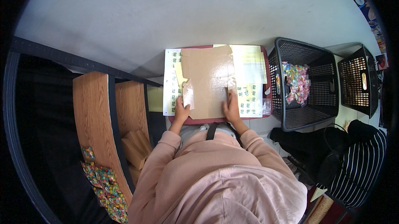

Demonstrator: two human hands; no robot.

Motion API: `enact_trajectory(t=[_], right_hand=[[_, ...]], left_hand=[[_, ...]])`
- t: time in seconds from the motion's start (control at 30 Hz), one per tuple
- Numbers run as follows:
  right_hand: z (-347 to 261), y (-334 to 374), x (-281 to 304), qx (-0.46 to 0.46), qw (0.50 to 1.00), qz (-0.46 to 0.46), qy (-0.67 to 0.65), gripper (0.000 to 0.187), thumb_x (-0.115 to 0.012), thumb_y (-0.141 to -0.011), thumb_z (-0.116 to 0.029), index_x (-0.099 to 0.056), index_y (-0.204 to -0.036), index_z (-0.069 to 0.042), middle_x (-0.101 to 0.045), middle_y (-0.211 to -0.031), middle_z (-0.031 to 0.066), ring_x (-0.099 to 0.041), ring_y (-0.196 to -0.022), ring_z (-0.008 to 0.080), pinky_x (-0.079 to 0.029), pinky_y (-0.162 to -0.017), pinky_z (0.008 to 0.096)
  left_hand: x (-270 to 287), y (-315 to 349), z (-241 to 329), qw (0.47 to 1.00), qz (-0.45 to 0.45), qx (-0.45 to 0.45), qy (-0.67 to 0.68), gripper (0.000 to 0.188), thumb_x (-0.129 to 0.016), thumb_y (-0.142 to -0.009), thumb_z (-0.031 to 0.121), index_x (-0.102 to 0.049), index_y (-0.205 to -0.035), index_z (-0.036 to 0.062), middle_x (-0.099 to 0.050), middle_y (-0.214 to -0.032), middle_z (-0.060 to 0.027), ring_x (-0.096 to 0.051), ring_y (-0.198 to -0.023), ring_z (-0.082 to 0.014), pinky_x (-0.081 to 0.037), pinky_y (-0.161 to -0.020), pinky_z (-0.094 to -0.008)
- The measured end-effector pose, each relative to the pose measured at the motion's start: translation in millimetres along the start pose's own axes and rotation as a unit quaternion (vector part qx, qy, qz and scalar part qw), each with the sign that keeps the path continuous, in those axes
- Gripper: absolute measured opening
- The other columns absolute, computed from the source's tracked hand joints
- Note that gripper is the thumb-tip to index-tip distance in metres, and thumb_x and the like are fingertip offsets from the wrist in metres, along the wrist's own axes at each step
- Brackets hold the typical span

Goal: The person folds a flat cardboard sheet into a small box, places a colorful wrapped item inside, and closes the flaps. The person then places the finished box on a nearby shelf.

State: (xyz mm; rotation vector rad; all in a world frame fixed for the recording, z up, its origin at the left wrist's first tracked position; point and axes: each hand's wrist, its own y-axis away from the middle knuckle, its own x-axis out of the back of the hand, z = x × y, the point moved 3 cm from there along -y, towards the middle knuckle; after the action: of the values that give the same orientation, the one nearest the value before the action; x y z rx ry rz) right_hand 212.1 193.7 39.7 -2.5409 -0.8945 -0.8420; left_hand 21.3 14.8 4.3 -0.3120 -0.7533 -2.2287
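A flat brown cardboard piece (210, 68), like an unfolded box with flaps at both sides, lies in front of me. Strips of shiny tape show on its flaps. My left hand (181, 109) grips its lower left flap, with fingers and thumb at the edge. On the other side, my right hand (232, 107) has closed on the lower right edge; part of its fingers is hidden. Under the cardboard are white sheets printed with rows of dark marks (169, 84) and pale yellow paper (251, 64), all on a dark red table (269, 99).
To the right stands a black plastic basket (309, 116) holding small wrapped sweets (296, 83), with a second black basket (359, 80) beyond. At left is a shelf with wooden boards (92, 112), bags of colourful sweets (106, 186) and brown boxes (135, 149). Dark clothing (316, 143) lies at lower right.
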Motion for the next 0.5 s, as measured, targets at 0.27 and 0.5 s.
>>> enact_trajectory(t=[0.27, 0.5], right_hand=[[3, 0, 34, 0.187, 0.913, -0.084, 0.353, 0.047, -0.062, -0.072, -0.013, -0.05, -0.116, -0.004, -0.039, -0.128, 0.0168, -0.036, -0.12, 0.0323, -0.031, -0.099, 0.0401], [-9, -5, 38, 0.196, 0.934, -0.247, 0.169, 0.061, -0.073, -0.062, -0.03, -0.053, -0.115, -0.009, -0.04, -0.127, 0.0174, -0.037, -0.119, 0.034, -0.032, -0.101, 0.0391]], left_hand=[[-6, 36, 57, 0.887, -0.132, -0.344, -0.277, 0.054, -0.063, -0.069, 0.011, -0.044, -0.119, 0.0038, -0.043, -0.12, -0.0146, -0.039, -0.113, -0.033, -0.031, -0.097, -0.0429], [-7, 34, 53, 0.881, -0.155, -0.329, -0.303, 0.065, -0.074, -0.064, 0.024, -0.046, -0.119, 0.0047, -0.036, -0.128, -0.0151, -0.033, -0.12, -0.0329, -0.031, -0.1, -0.0405]])
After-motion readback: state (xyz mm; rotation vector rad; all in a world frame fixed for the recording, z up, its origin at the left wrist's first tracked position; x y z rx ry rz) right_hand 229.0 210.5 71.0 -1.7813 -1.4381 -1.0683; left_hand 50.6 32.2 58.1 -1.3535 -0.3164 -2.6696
